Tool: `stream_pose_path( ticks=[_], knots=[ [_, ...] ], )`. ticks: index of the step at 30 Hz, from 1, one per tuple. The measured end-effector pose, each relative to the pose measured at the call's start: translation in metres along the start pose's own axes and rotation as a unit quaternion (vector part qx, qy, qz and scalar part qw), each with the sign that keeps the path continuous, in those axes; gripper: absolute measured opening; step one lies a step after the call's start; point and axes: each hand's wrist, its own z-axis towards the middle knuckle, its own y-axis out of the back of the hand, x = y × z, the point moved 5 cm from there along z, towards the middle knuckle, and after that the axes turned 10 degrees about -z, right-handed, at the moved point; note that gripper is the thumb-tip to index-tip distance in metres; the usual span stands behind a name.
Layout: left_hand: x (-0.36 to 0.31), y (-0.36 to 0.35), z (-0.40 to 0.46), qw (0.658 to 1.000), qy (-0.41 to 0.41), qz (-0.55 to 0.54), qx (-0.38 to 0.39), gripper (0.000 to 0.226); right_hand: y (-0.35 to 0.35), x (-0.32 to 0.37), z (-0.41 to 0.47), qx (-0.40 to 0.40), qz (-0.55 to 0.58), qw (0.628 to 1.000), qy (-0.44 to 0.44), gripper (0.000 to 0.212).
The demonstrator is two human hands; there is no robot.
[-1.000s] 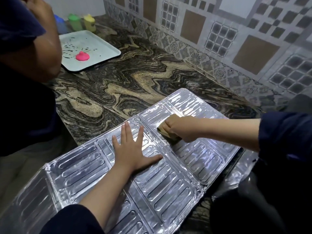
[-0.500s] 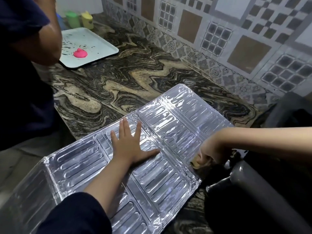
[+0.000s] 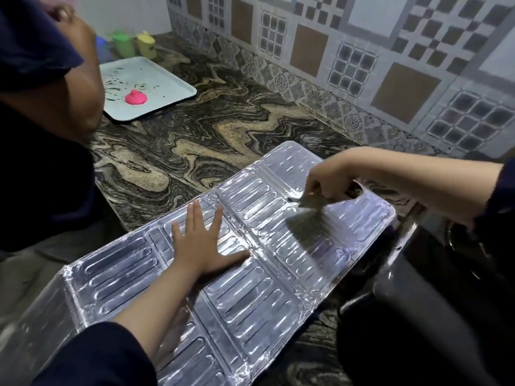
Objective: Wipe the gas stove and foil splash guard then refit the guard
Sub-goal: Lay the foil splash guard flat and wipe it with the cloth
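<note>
The ribbed foil splash guard [image 3: 250, 288] lies flat and unfolded across the marbled counter, its left end hanging past the counter edge. My left hand [image 3: 203, 246] presses palm-down on its middle panel with the fingers spread. My right hand [image 3: 331, 179] is closed on a small brownish cloth [image 3: 312, 203], blurred by motion, at the guard's far right panel. The dark gas stove [image 3: 434, 302] shows at the lower right, partly cut off.
Another person in a dark shirt [image 3: 41, 140] stands close at the left. A pale tray [image 3: 156, 79] with a pink lump [image 3: 136, 97] sits at the back, with green [image 3: 122, 43] and yellow [image 3: 146, 43] bottles behind it. A tiled wall [image 3: 362, 51] runs along the counter's far side.
My right hand with the cloth swept from the guard's centre down to its right edge, then back up onto the far right panel. My left hand stayed pressed on the guard.
</note>
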Motion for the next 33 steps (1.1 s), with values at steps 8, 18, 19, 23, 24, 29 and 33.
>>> stream_pose_path(
  ticks=[8,18,19,23,24,29,33],
  knots=[
    [0.032,0.011,-0.012,1.0,0.028,-0.003,0.001,0.138,0.015,0.043,0.075,-0.271,-0.084,0.959,-0.003,0.049],
    [0.001,0.021,0.008,1.0,-0.005,-0.03,0.004,0.143,0.005,0.057,0.084,-0.213,-0.052,0.976,0.005,0.059],
    [-0.005,0.02,0.008,0.999,-0.018,-0.036,0.0,0.143,0.006,0.057,0.084,-0.217,-0.041,0.975,0.002,0.057],
    [-0.02,0.007,0.009,0.999,-0.022,-0.029,0.014,0.142,0.006,0.056,0.081,-0.225,-0.019,0.974,-0.01,0.06],
    [-0.02,0.005,0.009,0.999,-0.017,-0.028,0.013,0.143,0.005,0.056,0.082,-0.226,-0.028,0.974,-0.006,0.059],
    [-0.022,0.007,0.011,0.999,-0.015,-0.014,0.031,0.145,0.001,0.053,0.08,-0.205,-0.081,0.975,0.007,0.05],
    [-0.021,0.009,0.01,0.999,-0.011,-0.01,0.045,0.146,-0.015,0.051,0.06,-0.164,-0.132,0.977,0.016,0.044]
  ],
)
